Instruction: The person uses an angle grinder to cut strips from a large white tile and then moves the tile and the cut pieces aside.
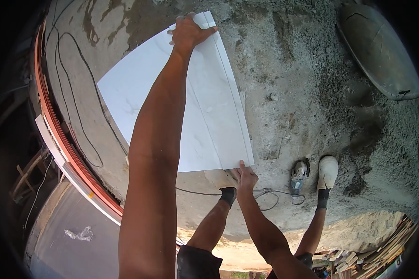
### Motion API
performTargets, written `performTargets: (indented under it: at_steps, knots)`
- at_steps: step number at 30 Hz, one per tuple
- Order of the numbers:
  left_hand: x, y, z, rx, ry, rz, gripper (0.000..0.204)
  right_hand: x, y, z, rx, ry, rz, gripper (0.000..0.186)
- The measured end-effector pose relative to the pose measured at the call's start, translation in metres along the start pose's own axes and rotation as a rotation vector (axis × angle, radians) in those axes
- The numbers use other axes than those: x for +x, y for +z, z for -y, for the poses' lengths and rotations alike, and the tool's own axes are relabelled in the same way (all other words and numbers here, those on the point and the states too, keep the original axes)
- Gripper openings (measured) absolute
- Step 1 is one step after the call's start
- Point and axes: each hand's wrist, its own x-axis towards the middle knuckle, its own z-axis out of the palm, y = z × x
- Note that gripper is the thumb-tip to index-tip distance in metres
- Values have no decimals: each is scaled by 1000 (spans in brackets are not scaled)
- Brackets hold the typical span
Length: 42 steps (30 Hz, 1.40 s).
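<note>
A large white tile (pixel 144 93) with faint grey veining lies on the rough concrete. Along its right side runs a long narrow white strip (pixel 217 100), which looks like a second piece laid on top. My left hand (pixel 190 32) spans the far end, its thumb over the strip's right edge and its fingers curled at the far edge. At the near end my right hand (pixel 246 176) grips the corner, one finger on the top face and the others partly hidden. A grey-blue angle grinder (pixel 299 179) rests on the floor, right of my right hand.
My light shoe (pixel 328 172) stands beside the grinder; my other foot is partly under the tile's near edge. A dark cable (pixel 200 191) loops across the floor. A grey mixing tub (pixel 381 51) lies far right. A raised red-brown edge (pixel 56 121) bounds the left; stacked planks (pixel 377 253) lie near right.
</note>
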Motion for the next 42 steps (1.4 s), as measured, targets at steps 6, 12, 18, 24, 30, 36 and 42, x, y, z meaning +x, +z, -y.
performTargets:
  at_steps: [6,12,18,24,30,36,42]
  knots:
    - [4,-4,7,-72,-9,125,98,3,-1,-1,-10,-16,-9,29]
    - [-2,-5,-3,-28,-25,70,96,5,-3,1,-10,-26,-23,28]
    - [2,-9,4,-29,0,70,94,0,3,-2,-1,-6,-15,28]
    - [-5,-11,-5,-103,-14,91,94,2,-1,3,-12,0,-29,30]
    - [2,-14,0,-106,40,70,93,-7,9,9,5,45,-40,31]
    - [-1,-21,-7,-136,6,156,94,-6,-6,1,100,45,16,29]
    - [-5,-27,-9,-58,2,110,95,-7,-9,-7,79,115,11,32]
